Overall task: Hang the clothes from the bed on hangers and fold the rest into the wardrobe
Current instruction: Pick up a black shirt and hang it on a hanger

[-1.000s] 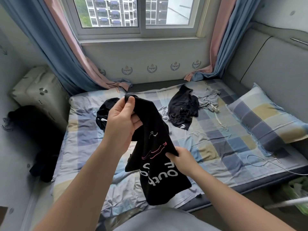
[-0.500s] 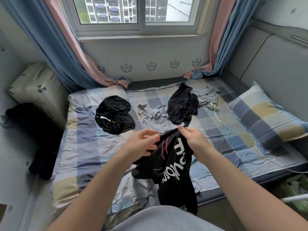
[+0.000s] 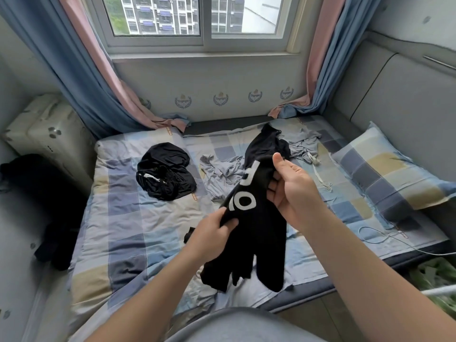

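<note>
Head view: holding a black garment (image 3: 259, 233) up above the near half of the checked bed (image 3: 123, 218). Left hand (image 3: 214, 238) clenched on a bunched fold low down, right hand (image 3: 293, 188) pinching the upper part between thumb and curled fingers. Big white print across the cloth: one plain "O", the rest folded and unreadable. Farther back on the sheet, lying apart: black bundle (image 3: 165, 174) with white drawstring, crumpled grey garment (image 3: 219, 169), grey corded piece (image 3: 303, 141) near the checked pillow (image 3: 394, 174).

White "O" on black garment (image 3: 261, 233)
</note>
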The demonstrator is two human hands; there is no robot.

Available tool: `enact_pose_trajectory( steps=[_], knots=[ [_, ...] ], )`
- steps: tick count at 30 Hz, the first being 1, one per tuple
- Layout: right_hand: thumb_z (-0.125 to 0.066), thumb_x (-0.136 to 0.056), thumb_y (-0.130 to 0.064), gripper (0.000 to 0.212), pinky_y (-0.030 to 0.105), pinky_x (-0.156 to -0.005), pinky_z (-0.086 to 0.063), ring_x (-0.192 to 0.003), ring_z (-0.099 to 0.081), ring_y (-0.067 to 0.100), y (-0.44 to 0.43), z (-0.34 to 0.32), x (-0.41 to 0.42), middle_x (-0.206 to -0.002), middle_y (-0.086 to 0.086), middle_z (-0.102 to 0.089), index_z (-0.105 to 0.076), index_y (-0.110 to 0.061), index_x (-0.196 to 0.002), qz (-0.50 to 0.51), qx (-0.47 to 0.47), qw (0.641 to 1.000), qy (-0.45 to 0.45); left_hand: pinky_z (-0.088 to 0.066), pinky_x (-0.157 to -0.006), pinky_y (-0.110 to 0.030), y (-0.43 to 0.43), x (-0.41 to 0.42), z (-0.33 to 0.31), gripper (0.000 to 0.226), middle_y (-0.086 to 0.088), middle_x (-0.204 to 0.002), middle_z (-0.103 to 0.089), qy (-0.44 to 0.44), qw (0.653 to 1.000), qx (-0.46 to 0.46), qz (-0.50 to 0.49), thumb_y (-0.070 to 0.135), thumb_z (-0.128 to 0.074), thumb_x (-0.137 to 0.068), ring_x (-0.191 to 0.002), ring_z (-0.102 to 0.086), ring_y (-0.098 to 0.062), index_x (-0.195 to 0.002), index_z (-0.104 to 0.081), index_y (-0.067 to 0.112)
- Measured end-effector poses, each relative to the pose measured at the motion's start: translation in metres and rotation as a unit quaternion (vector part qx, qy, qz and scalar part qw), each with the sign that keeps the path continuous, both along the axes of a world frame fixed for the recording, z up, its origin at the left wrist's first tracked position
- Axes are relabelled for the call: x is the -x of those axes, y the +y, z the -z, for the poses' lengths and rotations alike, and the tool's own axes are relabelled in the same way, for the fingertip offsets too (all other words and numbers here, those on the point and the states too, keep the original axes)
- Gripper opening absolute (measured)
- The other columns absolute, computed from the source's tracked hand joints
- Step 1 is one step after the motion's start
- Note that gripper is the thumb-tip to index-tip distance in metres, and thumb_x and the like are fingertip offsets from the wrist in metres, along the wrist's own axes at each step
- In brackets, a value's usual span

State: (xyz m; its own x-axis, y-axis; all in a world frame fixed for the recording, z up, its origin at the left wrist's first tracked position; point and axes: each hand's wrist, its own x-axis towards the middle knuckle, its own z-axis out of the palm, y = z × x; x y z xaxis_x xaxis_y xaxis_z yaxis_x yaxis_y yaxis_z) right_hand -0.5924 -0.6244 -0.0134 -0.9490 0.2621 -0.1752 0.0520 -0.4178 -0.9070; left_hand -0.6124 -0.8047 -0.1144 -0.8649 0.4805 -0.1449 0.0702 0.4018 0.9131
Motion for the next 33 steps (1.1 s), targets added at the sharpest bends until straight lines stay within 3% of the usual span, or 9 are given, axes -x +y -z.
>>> enact_pose_trajectory(
  steps=[2,6,12,14,18,22,26,29,33],
  knots=[
    [-0.046,-0.105,-0.021,0.029,0.039,-0.082,-0.060,-0.100,-0.070,0.030,0.003,-0.003,-0.003,-0.111,0.016,-0.072,-0.066,-0.003,-0.118,-0.025,0.012,0.999,0.023,-0.053,-0.086,-0.036,-0.002,0.007,-0.009,0.016,0.012,-0.096,-0.074,0.001,0.997,-0.070,-0.039,0.027,-0.054,-0.096,-0.093,-0.067,-0.010,-0.101,-0.069,0.028],
    [-0.049,-0.103,-0.018,0.032,0.038,-0.095,-0.052,-0.120,-0.064,0.026,0.009,0.001,-0.011,-0.129,0.009,-0.068,-0.058,-0.016,-0.133,-0.091,-0.038,0.994,0.049,-0.045,-0.061,-0.015,-0.008,0.020,-0.037,0.021,0.019,-0.070,-0.065,-0.001,0.973,-0.189,-0.130,0.008,-0.051,-0.103,-0.067,-0.057,0.001,-0.095,-0.069,0.015],
    [-0.073,-0.082,-0.020,0.063,0.033,-0.096,-0.054,-0.120,-0.064,0.018,-0.013,0.026,-0.032,-0.130,0.000,-0.066,-0.047,-0.027,-0.139,-0.223,-0.197,0.954,0.030,-0.060,-0.073,-0.032,-0.014,0.028,-0.074,0.021,-0.011,-0.104,-0.076,-0.118,0.912,-0.344,-0.188,0.020,-0.051,-0.104,-0.094,-0.073,-0.022,-0.110,-0.071,0.014],
    [-0.075,-0.084,-0.014,0.053,0.036,-0.098,-0.053,-0.117,-0.064,0.015,-0.024,0.041,-0.035,-0.126,0.000,-0.067,-0.053,-0.024,-0.132,-0.203,-0.237,0.950,0.007,-0.060,-0.072,-0.030,-0.014,0.029,-0.077,0.024,-0.010,-0.108,-0.076,-0.146,0.900,-0.362,-0.195,0.022,-0.051,-0.104,-0.099,-0.073,-0.021,-0.115,-0.069,0.012],
    [-0.060,-0.096,-0.001,0.020,0.024,-0.068,-0.058,-0.083,-0.070,0.014,-0.029,0.044,-0.029,-0.086,-0.005,-0.075,-0.069,-0.017,-0.106,-0.087,-0.180,0.980,0.002,-0.059,-0.068,-0.028,-0.016,0.033,-0.077,0.024,-0.008,-0.105,-0.077,-0.188,0.888,-0.358,-0.221,0.022,-0.050,-0.105,-0.095,-0.074,-0.019,-0.114,-0.069,0.010],
    [-0.060,-0.098,-0.017,0.017,0.031,-0.050,-0.058,-0.063,-0.068,0.026,-0.012,0.025,-0.021,-0.080,0.009,-0.073,-0.075,-0.016,-0.090,-0.068,-0.158,0.985,0.007,-0.060,-0.063,-0.032,-0.021,0.035,-0.070,0.022,-0.009,-0.096,-0.075,-0.213,0.902,-0.309,-0.213,0.021,-0.051,-0.105,-0.079,-0.073,-0.020,-0.110,-0.067,0.007],
    [-0.061,-0.096,-0.030,0.026,0.034,-0.063,-0.060,-0.073,-0.068,0.019,0.004,-0.001,-0.012,-0.079,0.008,-0.070,-0.074,-0.013,-0.081,-0.050,-0.195,0.979,0.039,-0.058,-0.066,-0.029,-0.019,0.027,-0.064,0.019,-0.005,-0.088,-0.075,-0.197,0.929,-0.267,-0.162,0.017,-0.061,-0.099,-0.073,-0.071,-0.018,-0.117,-0.061,0.010],
    [-0.060,-0.099,-0.030,0.036,0.047,-0.076,-0.057,-0.077,-0.064,0.027,0.002,-0.008,-0.009,-0.082,0.017,-0.065,-0.067,0.002,-0.085,-0.068,-0.230,0.970,0.029,-0.057,-0.072,-0.030,-0.008,0.011,-0.063,0.018,-0.001,-0.085,-0.075,-0.121,0.969,-0.197,-0.083,0.021,-0.075,-0.089,-0.079,-0.072,-0.017,-0.100,-0.066,0.011],
    [-0.056,-0.101,-0.023,0.029,0.036,-0.065,-0.060,-0.079,-0.072,0.026,-0.010,-0.027,-0.008,-0.086,0.014,-0.073,-0.074,-0.005,-0.088,-0.060,-0.109,0.992,0.013,-0.052,-0.069,-0.031,0.015,-0.017,-0.057,0.047,0.001,-0.080,-0.068,-0.027,0.991,-0.133,-0.016,0.046,-0.085,-0.064,-0.074,-0.066,-0.016,-0.090,-0.059,0.016]
  ],
)
